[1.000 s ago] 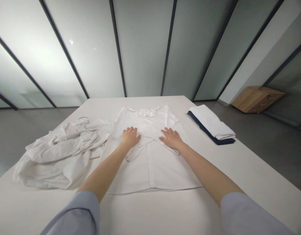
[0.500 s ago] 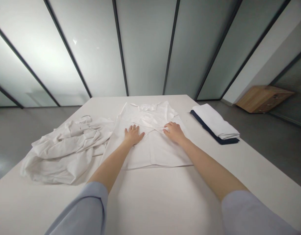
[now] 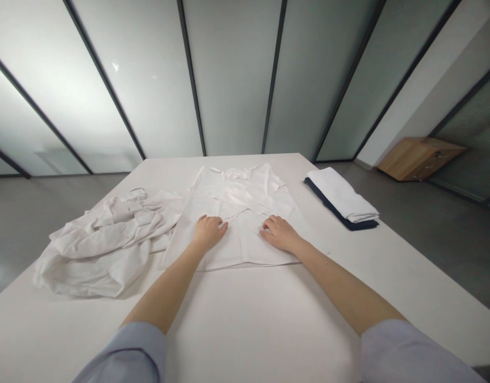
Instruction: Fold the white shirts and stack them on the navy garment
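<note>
White shirt (image 3: 251, 242), laid out on the pale surface (image 3: 264, 319) between the two forearms. Does it lie flat?

Mostly. The near half is fairly smooth, with a straight line running down its middle to the hem (image 3: 245, 264), where more than one edge shows. The far half is more rumpled, with creases and folded-over cloth crossing it below the collar (image 3: 237, 174).

And the hands?

Both are on the near half, one either side of that middle line. The left hand (image 3: 207, 233) is loosely bent, its thumb apart from the fingers. The right hand (image 3: 280, 234) has curved fingers, with a gap between them and the thumb.

Is any cloth caught in either grip?

I cannot tell; the undersides of the hands are hidden.

What lies around it?

To the left, a crumpled white cloth (image 3: 109, 244), heaped in loose folds close to the shirt's edge; I can't make out whether they touch. To the right, well apart, a folded white cloth (image 3: 343, 194) rests on a navy cloth (image 3: 351, 223), which shows along its near and left edges.
</note>
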The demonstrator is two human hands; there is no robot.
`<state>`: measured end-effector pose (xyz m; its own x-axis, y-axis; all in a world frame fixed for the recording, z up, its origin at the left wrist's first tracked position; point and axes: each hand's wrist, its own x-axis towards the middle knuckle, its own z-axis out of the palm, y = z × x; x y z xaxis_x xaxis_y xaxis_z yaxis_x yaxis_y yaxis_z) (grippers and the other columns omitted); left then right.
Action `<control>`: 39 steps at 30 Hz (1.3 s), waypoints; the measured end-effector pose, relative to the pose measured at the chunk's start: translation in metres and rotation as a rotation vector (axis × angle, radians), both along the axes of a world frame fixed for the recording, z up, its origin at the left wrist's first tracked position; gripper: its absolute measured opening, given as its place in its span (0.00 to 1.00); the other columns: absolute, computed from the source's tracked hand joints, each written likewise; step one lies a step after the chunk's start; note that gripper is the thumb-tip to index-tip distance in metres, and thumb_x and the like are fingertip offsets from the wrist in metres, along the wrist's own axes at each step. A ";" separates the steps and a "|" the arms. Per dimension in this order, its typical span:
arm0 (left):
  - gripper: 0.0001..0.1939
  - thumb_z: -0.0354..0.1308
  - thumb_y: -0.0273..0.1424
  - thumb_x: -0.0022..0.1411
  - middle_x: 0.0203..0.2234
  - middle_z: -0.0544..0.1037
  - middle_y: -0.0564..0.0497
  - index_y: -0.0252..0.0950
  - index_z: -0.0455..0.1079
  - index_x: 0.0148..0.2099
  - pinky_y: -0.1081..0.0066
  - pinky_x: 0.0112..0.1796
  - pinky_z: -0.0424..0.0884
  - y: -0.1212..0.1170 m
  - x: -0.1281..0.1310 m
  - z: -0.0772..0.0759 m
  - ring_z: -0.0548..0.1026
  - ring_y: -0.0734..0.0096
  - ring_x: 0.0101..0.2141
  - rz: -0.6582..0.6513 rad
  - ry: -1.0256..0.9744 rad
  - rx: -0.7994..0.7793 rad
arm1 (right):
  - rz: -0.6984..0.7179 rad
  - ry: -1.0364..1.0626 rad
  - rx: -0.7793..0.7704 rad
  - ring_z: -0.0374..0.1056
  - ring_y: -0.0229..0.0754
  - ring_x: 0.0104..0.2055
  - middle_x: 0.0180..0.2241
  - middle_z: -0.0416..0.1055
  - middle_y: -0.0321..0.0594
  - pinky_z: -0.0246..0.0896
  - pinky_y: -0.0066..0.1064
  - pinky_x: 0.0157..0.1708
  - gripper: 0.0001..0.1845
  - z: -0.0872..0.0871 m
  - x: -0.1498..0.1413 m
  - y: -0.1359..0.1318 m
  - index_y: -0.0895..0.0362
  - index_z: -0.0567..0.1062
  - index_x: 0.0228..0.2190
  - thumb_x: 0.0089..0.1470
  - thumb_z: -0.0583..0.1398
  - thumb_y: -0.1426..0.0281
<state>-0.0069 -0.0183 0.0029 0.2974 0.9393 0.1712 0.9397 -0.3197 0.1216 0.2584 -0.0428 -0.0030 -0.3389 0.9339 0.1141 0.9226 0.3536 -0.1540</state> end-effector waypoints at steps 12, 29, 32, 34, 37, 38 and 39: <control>0.23 0.41 0.39 0.69 0.59 0.66 0.41 0.34 0.64 0.59 0.58 0.57 0.59 0.000 0.001 -0.010 0.63 0.58 0.58 -0.132 -0.022 0.006 | -0.002 0.011 0.100 0.56 0.50 0.61 0.58 0.62 0.51 0.49 0.41 0.57 0.21 -0.025 0.009 0.008 0.58 0.70 0.52 0.62 0.53 0.61; 0.15 0.51 0.38 0.65 0.48 0.75 0.44 0.37 0.70 0.48 0.61 0.50 0.66 -0.019 0.008 -0.016 0.72 0.61 0.48 -0.211 -0.112 0.011 | -0.141 0.115 0.158 0.65 0.45 0.42 0.38 0.72 0.44 0.56 0.33 0.43 0.09 -0.016 -0.005 -0.009 0.58 0.75 0.33 0.58 0.54 0.71; 0.15 0.49 0.36 0.66 0.51 0.74 0.44 0.37 0.69 0.50 0.62 0.51 0.65 -0.027 0.011 -0.019 0.71 0.61 0.51 -0.150 -0.115 -0.004 | -0.206 0.134 0.154 0.66 0.45 0.42 0.38 0.72 0.45 0.57 0.33 0.43 0.10 -0.015 -0.014 -0.014 0.57 0.75 0.33 0.58 0.53 0.70; 0.16 0.48 0.36 0.66 0.52 0.73 0.44 0.37 0.69 0.51 0.62 0.53 0.65 -0.030 0.013 -0.020 0.70 0.61 0.53 -0.146 -0.109 -0.006 | -0.212 0.146 0.139 0.66 0.45 0.43 0.39 0.72 0.44 0.57 0.33 0.44 0.10 -0.014 -0.017 -0.015 0.57 0.75 0.33 0.58 0.53 0.70; 0.16 0.48 0.38 0.67 0.52 0.73 0.44 0.37 0.69 0.51 0.61 0.53 0.64 -0.032 0.015 -0.018 0.70 0.61 0.52 -0.154 -0.106 -0.007 | -0.203 0.159 0.120 0.66 0.45 0.43 0.39 0.72 0.45 0.57 0.33 0.44 0.10 -0.014 -0.016 -0.014 0.57 0.75 0.33 0.58 0.53 0.69; 0.16 0.48 0.39 0.67 0.52 0.73 0.44 0.37 0.70 0.50 0.61 0.53 0.65 -0.032 0.016 -0.017 0.71 0.61 0.52 -0.155 -0.107 -0.007 | -0.190 0.162 0.117 0.66 0.45 0.44 0.39 0.72 0.45 0.57 0.33 0.45 0.10 -0.014 -0.014 -0.014 0.57 0.75 0.34 0.58 0.54 0.69; 0.17 0.48 0.40 0.67 0.51 0.74 0.44 0.37 0.70 0.49 0.61 0.53 0.65 -0.032 0.016 -0.015 0.71 0.61 0.51 -0.158 -0.110 -0.008 | -0.168 0.166 0.115 0.65 0.45 0.44 0.40 0.72 0.45 0.57 0.34 0.45 0.10 -0.014 -0.013 -0.014 0.57 0.75 0.34 0.58 0.54 0.69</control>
